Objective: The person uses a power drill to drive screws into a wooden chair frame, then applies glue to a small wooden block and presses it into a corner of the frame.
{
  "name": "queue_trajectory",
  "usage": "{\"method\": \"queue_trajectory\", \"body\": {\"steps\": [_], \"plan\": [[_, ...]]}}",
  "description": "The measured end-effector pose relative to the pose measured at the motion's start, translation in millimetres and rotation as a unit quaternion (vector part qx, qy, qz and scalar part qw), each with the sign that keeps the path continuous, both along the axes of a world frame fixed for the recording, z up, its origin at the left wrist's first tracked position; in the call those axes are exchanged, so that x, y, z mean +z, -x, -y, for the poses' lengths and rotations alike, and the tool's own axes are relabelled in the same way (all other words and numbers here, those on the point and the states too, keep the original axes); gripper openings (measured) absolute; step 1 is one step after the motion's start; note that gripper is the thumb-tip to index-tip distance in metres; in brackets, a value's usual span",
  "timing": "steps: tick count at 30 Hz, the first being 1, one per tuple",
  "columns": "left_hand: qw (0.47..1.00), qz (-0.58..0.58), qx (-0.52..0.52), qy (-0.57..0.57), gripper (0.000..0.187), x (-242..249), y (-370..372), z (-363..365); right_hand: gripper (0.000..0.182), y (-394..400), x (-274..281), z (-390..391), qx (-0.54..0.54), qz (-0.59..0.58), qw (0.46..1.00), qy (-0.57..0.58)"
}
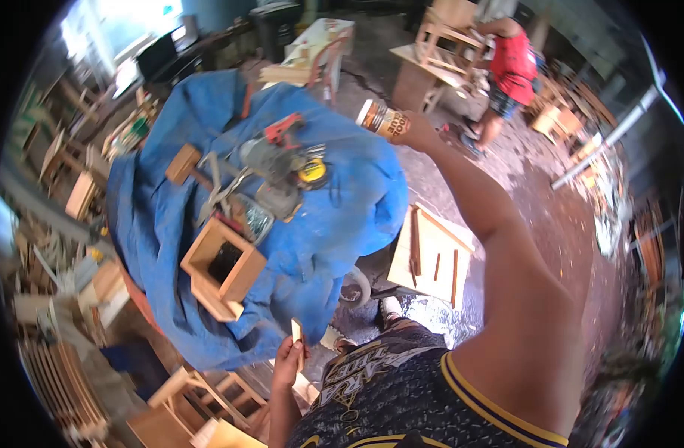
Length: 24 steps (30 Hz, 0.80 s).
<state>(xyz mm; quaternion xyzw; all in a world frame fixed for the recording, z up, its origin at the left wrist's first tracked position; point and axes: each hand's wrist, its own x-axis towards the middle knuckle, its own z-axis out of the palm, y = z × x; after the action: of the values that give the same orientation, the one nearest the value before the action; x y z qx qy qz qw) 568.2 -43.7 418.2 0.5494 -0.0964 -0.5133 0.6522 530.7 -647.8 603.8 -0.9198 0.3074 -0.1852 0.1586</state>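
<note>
Cluttered woodshop, seen from above: a blue tarp [170,224] covers a bench strewn with tools, including a mallet [183,164], a red power tool [282,131], a yellow tape measure [312,172] and an open wooden box [222,267]. Unfinished chair frames crowd the edges, and another person in a red shirt [512,67] works far off.

Right hand [416,133] is stretched out over the tarp's far edge, closed around a bottle [381,119] with an orange label, tipped on its side. It looks like a small plastic bottle, light and smooth, likely slippery; gripping round the body as shown seems best.

Left hand [288,362] is low, near the body, pinching a small wood piece [297,331] upright by its lower end. It appears stiff, light and easy to hold by the edges.
</note>
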Motion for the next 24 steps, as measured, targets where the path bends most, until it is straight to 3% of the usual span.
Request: {"method": "queue_trajectory", "body": {"steps": [2,5,6,7,9,10,11,13,16,18,20,22,23,24], "plan": [[0.994,0.056,-0.093,0.022,0.029,-14.3,-15.7,24.8,0.069,77.5,64.2,-67.1,-0.075,0.118,0.962,-0.233],[0.971,0.076,-0.226,0.025,0.030,20.5,-26.0,89.0,0.088,203.6,87.5,-82.7,0.069,0.322,0.897,-0.295],[0.965,0.084,-0.247,0.023,0.030,30.6,-23.4,111.9,0.090,231.6,116.0,-115.9,0.074,0.406,0.878,-0.244],[0.960,0.086,-0.264,0.036,0.031,38.9,-17.1,135.8,0.081,272.9,122.5,-114.1,0.092,0.459,0.849,-0.245],[0.948,0.100,-0.297,0.057,0.032,53.7,-0.9,183.4,0.078,336.3,155.7,-145.1,0.044,0.543,0.805,-0.234],[0.936,0.116,-0.325,0.065,0.033,59.9,10.3,204.0,0.076,375.6,168.4,-159.6,-0.008,0.585,0.796,-0.155],[0.925,0.131,-0.351,0.071,0.035,64.2,22.6,223.2,0.076,418.1,185.5,-168.3,0.011,0.599,0.788,-0.144],[0.905,0.148,-0.392,0.073,0.036,71.3,54.1,260.8,0.077,513.6,212.2,-212.0,-0.062,0.641,0.763,0.050],[0.883,0.139,-0.434,0.112,0.038,87.3,128.9,305.8,0.065,578.4,272.4,-302.6,0.020,0.558,0.806,0.198],[0.879,0.164,-0.421,0.152,0.035,75.9,179.3,337.0,0.059,621.9,237.3,-322.8,-0.042,0.548,0.767,0.331],[0.872,0.181,-0.418,0.182,0.028,81.6,233.1,359.7,0.054,667.1,160.0,-316.0,-0.279,0.526,0.708,0.381],[0.842,0.231,-0.443,0.203,0.028,102.6,285.8,386.1,0.050,684.6,55.1,-298.2,-0.537,0.439,0.687,0.217],[0.816,0.274,-0.458,0.224,0.029,110.5,308.2,398.4,0.044,682.5,14.0,-306.5,-0.567,0.366,0.737,0.033],[0.806,0.253,-0.483,0.229,0.030,123.4,328.8,404.8,0.047,679.5,-32.5,-314.3,-0.584,0.428,0.689,-0.039]]}}
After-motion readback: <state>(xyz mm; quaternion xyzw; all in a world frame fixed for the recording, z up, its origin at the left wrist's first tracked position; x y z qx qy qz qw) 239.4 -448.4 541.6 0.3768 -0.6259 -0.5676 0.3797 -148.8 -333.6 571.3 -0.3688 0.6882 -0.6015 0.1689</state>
